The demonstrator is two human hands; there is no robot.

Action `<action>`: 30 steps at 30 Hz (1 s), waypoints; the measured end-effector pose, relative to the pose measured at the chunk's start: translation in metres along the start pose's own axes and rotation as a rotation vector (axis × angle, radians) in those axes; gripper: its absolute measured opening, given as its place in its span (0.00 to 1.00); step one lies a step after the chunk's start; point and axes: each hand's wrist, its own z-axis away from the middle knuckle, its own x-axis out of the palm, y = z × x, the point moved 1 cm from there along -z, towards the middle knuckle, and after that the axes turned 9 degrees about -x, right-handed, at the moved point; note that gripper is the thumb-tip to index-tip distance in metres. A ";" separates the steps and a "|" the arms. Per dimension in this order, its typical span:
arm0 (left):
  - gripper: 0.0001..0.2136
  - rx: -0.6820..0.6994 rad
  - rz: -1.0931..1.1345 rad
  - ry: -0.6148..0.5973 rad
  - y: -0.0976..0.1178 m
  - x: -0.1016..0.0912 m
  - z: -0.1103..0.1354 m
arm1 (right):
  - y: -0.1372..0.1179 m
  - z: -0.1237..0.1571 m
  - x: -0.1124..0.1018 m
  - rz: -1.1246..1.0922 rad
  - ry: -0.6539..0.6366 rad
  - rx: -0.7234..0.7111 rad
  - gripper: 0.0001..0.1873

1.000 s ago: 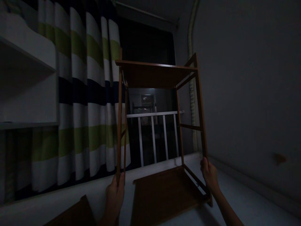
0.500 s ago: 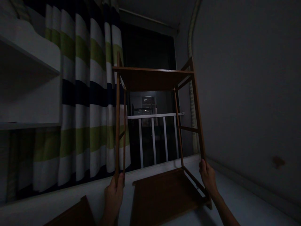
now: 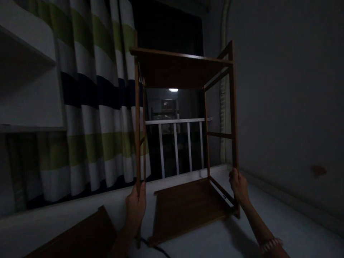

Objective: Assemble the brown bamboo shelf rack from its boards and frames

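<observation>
A brown wooden shelf rack (image 3: 185,57) stands before me, with a top board and two ladder-like side frames. My left hand (image 3: 136,206) is wrapped round the lower part of its left front post. Around the right front post, at about the same height, my right hand (image 3: 239,186) is closed. The bottom board (image 3: 188,211) joins the right side frame low down; its left edge appears apart from the left post. Another brown board (image 3: 77,233) lies at the lower left, beside my left forearm.
A white surface (image 3: 271,215) lies under the rack. Behind it are a white railing (image 3: 176,147) and a dark window. Striped curtains (image 3: 107,118) hang at the left, near a white shelf unit (image 3: 29,96). A grey wall (image 3: 285,89) bounds the right. A dark cable (image 3: 158,249) lies near the left post.
The rack looks closer and larger, its top higher in view and its right post more upright. Both hands still grip the posts. The camera view has tilted down somewhat.
</observation>
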 end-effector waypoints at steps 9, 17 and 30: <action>0.17 0.001 -0.015 -0.010 -0.002 0.003 0.000 | 0.002 -0.001 -0.002 -0.061 0.015 0.029 0.30; 0.18 -0.017 0.007 -0.016 -0.004 0.004 -0.002 | 0.002 -0.003 -0.001 -0.062 0.023 0.009 0.30; 0.16 0.017 -0.045 0.014 0.001 0.002 -0.001 | 0.005 0.003 -0.006 -0.005 0.007 -0.056 0.23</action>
